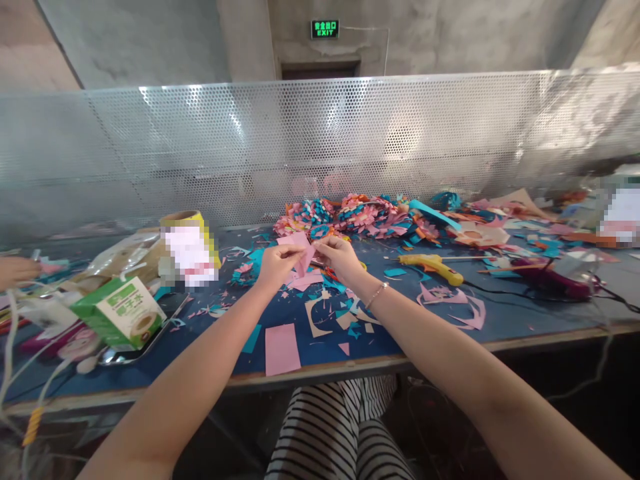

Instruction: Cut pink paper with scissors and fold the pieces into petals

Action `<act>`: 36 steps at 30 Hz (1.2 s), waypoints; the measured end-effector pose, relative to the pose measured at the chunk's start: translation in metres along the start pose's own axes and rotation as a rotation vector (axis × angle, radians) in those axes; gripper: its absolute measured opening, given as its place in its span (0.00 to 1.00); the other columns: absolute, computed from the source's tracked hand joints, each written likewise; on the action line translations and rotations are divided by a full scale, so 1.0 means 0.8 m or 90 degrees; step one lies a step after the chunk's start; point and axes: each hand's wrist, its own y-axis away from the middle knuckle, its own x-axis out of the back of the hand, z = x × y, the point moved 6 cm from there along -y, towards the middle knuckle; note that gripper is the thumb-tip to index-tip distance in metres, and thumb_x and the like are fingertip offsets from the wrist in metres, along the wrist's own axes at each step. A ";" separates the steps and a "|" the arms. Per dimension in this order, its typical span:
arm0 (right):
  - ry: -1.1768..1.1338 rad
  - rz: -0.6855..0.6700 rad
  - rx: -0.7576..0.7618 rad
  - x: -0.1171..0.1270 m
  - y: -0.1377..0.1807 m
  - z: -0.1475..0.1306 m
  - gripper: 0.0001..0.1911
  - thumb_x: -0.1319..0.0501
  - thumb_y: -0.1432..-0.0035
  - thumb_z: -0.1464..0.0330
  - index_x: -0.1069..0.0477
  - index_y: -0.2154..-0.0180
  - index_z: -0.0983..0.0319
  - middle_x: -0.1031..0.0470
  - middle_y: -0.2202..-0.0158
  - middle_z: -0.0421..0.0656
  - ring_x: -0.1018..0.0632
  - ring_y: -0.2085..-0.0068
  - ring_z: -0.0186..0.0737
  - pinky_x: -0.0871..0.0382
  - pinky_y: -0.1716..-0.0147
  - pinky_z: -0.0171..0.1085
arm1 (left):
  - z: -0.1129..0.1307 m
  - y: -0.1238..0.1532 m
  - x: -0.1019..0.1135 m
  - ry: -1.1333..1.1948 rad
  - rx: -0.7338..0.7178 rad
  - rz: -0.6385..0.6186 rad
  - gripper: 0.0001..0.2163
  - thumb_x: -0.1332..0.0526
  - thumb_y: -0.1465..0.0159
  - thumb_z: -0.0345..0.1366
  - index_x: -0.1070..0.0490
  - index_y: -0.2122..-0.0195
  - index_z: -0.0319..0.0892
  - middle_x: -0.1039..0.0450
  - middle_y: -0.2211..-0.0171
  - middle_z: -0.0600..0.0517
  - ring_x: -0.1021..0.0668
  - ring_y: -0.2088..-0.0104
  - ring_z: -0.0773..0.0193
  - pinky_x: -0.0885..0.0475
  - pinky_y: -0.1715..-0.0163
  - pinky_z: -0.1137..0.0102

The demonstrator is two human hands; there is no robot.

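Note:
My left hand (278, 264) pinches a piece of pink paper (299, 241) between thumb and fingers, above the middle of the table. Close on its right, my right hand (344, 259) has its fingertips pinched at the paper's right edge. The paper looks creased or curled between the two hands. Under them lie cut scraps of pink, teal and cream paper, partly hidden by my hands. A flat pink sheet (282, 349) rests near the table's front edge.
A heap of paper flowers (355, 219) lies behind my hands. To the right are a yellow glue gun (434, 267) and a dark purple one (555, 279) with a cord. At left stand a green-white drink carton (123, 313) and a tape roll (205, 243). Another person's hand (20, 271) shows far left.

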 end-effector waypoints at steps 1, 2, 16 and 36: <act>0.007 0.001 0.001 0.000 0.000 -0.001 0.16 0.32 0.65 0.60 0.33 0.77 0.62 0.30 0.79 0.37 0.28 0.75 0.31 0.32 0.69 0.35 | 0.000 0.000 0.000 0.000 -0.001 -0.001 0.05 0.37 0.49 0.33 0.23 0.71 0.43 0.22 0.68 0.50 0.22 0.65 0.60 0.28 0.60 0.64; 0.014 0.003 0.001 0.001 0.001 -0.001 0.16 0.32 0.65 0.60 0.33 0.78 0.62 0.30 0.79 0.37 0.29 0.75 0.31 0.32 0.70 0.35 | 0.000 0.000 0.000 0.001 0.000 -0.001 0.06 0.37 0.49 0.33 0.23 0.70 0.42 0.22 0.68 0.50 0.22 0.65 0.60 0.28 0.60 0.64; 0.054 -0.044 -0.042 -0.002 -0.002 0.017 0.20 0.31 0.67 0.56 0.35 0.80 0.63 0.31 0.80 0.38 0.27 0.75 0.31 0.31 0.69 0.35 | -0.005 0.000 0.000 0.000 0.012 0.004 0.06 0.37 0.50 0.34 0.23 0.71 0.42 0.22 0.69 0.49 0.22 0.65 0.60 0.28 0.60 0.64; 0.122 -0.118 -0.070 -0.020 0.009 0.031 0.16 0.30 0.69 0.63 0.34 0.80 0.64 0.31 0.81 0.36 0.30 0.78 0.28 0.34 0.75 0.31 | -0.018 0.007 0.001 0.064 0.124 0.068 0.06 0.37 0.52 0.34 0.23 0.72 0.40 0.22 0.71 0.49 0.22 0.68 0.60 0.28 0.65 0.66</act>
